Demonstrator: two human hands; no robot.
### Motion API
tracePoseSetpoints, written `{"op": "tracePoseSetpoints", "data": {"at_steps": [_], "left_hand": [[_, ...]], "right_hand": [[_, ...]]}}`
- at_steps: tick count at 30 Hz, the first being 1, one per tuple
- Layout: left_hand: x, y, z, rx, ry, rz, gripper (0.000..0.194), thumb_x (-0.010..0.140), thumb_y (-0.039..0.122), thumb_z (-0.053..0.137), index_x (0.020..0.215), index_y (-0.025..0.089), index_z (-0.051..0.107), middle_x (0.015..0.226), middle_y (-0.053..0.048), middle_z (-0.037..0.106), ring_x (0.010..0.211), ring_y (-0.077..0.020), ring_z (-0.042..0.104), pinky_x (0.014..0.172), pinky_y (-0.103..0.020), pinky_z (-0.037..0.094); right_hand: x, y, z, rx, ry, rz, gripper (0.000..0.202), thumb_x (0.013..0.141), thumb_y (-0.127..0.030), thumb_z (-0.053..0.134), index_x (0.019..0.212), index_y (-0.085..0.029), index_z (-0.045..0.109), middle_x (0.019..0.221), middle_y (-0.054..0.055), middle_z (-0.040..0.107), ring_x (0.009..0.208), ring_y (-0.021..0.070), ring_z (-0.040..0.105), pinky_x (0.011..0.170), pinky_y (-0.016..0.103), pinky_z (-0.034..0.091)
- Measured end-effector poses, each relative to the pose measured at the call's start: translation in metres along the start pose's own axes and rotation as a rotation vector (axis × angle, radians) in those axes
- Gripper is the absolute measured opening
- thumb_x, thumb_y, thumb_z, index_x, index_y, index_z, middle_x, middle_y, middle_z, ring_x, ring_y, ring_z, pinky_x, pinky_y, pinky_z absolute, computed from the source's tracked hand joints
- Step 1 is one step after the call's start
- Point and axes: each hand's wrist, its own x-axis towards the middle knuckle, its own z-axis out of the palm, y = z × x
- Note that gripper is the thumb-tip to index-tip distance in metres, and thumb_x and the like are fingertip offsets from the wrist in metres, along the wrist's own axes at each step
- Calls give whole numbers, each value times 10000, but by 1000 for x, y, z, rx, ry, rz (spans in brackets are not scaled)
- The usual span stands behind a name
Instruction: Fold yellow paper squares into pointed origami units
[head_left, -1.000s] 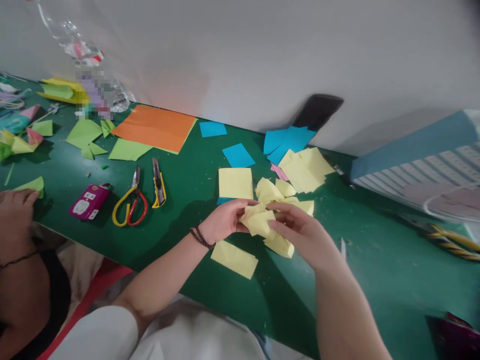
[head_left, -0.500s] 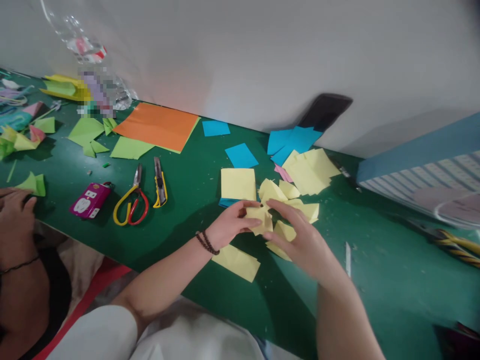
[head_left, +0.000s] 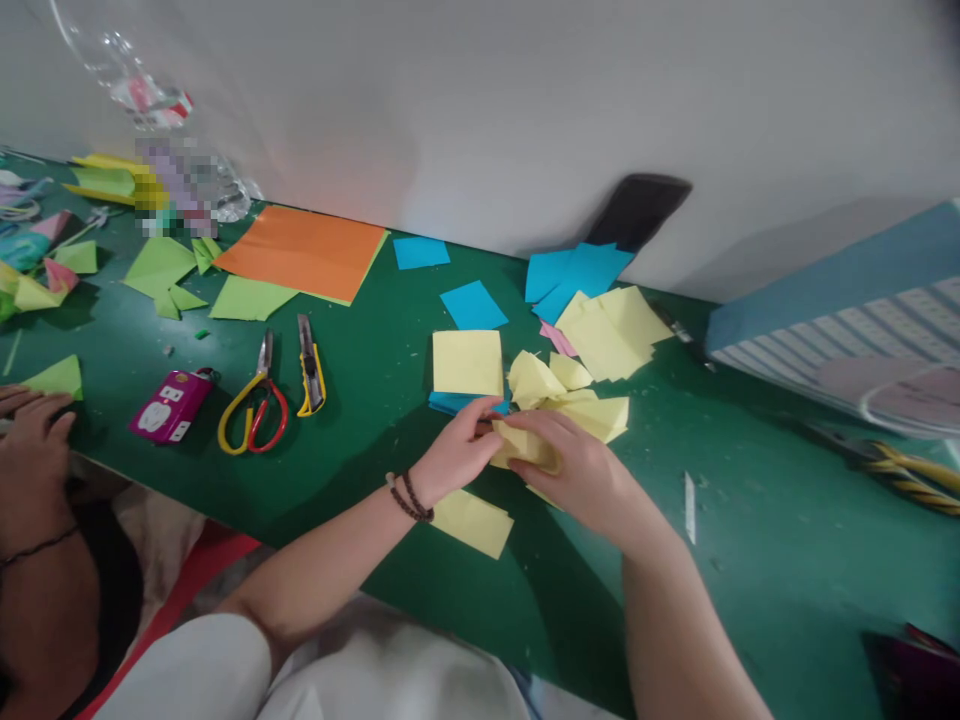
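A folded piece of pale yellow paper (head_left: 525, 447) is held between both hands above the green table. My left hand (head_left: 461, 452) pinches its left end. My right hand (head_left: 581, 465) is closed round its other end, fingers over the top and thumb below. Just beyond the hands lie folded yellow paper pieces (head_left: 534, 380), partly hidden by my right hand. A square yellow paper stack (head_left: 466, 362) rests on blue paper behind my left hand. Nearer me, a yellow paper strip (head_left: 476, 525) lies beside my left wrist.
Red-and-yellow scissors (head_left: 255, 410), a box cutter (head_left: 310, 365) and a purple box (head_left: 172, 405) lie to the left. A co-worker's hand (head_left: 34, 435) rests on green paper at far left. Pliers (head_left: 892, 465) and a blade (head_left: 689, 508) lie right. A phone (head_left: 637, 210) leans on the wall.
My right hand has closed in from a spread pose and now grips the yellow paper together with my left hand. The paper has turned to lie lengthwise between them. The view has shifted slightly.
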Motion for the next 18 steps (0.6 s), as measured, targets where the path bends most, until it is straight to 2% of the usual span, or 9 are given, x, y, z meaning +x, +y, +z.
{"op": "tracePoseSetpoints", "data": {"at_steps": [3,9,12,15,18], "left_hand": [[-2,2,-5,179,21,108,454,854,119,464,1302,187,477,1328,-121,504,1089,-209,577,906,-351,501],[-8,7,-14,638,68,336,363,829,166,560,1191,195,574,1153,-100,602,940,-219,624,856,-370,522],[-9,5,-11,739,10,353,446,794,258,682,1217,205,554,1172,-104,588,941,-239,624,836,-379,527],[-8,2,-5,814,-1,342,486,765,252,733,1210,203,542,1178,-94,570,989,-249,616,875,-393,521],[-7,-4,1,882,-2,349,427,775,225,719,1167,188,554,1174,-91,556,1020,-258,603,889,-404,519]], "right_hand": [[-1,4,2,-36,19,3,361,844,-243,581,1204,-244,554,1170,84,652,1041,244,648,876,411,560],[-2,13,12,-178,41,-69,421,817,-246,604,1236,-222,562,1170,99,669,1081,304,626,928,523,513],[-3,12,8,-244,74,-51,373,837,-284,592,1204,-218,597,1182,110,667,1069,320,630,900,536,516],[-13,4,-8,-253,129,-27,316,878,-337,572,1170,-227,619,1188,102,664,1075,297,629,898,479,527],[-35,-5,-20,-296,277,5,300,884,-366,590,1164,-259,612,1139,74,668,1029,255,637,887,405,530]]}}
